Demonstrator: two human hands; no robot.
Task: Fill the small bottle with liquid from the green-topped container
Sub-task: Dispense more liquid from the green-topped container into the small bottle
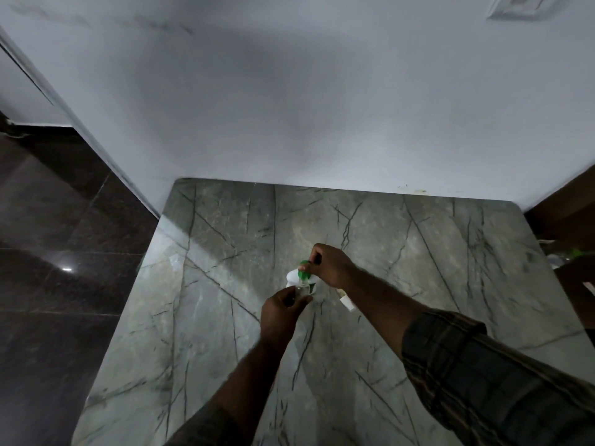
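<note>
A white container [292, 276] with a green pump top [304, 274] stands on the grey marble table [418, 284]. My right hand [331, 264] rests on the green top, fingers closed over it. Just in front of the container, my left hand [283, 312] grips a small clear bottle [303, 291] and holds its mouth right under the green spout. My fingers hide most of the small bottle.
A small white object [347, 300] lies on the table just right of my right wrist. The white wall [289, 107] stands at the table's far edge. Dark tiled floor [58, 252] lies to the left; cluttered items [570, 255] sit past the right edge.
</note>
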